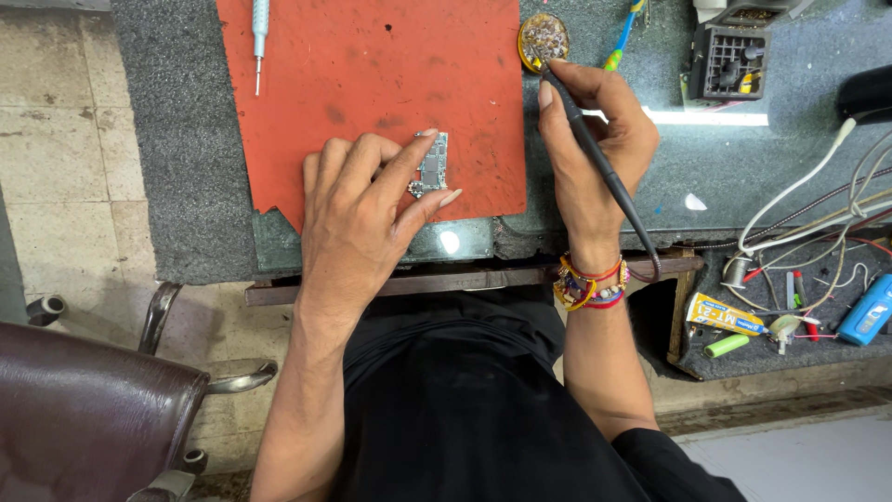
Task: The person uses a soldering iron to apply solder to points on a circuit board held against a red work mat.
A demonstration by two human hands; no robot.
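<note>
The small circuit board (433, 163) lies near the lower right corner of my red mat (372, 74), and my left hand (372, 200) pins it flat, fingers spread and pressed on its edges, not closed round it. My right hand (595, 139) is wrapped round the black soldering iron (595, 149), its cable trailing back past my wrist, and the tip rests in the round tin of tip cleaner (544, 41) just off the mat's upper right corner. I judge this the tip-cleaning step. Next I would need to bring the tip across to the board steadily, keeping the board from sliding. A thin screwdriver (260, 37) lies at the mat's upper left.
</note>
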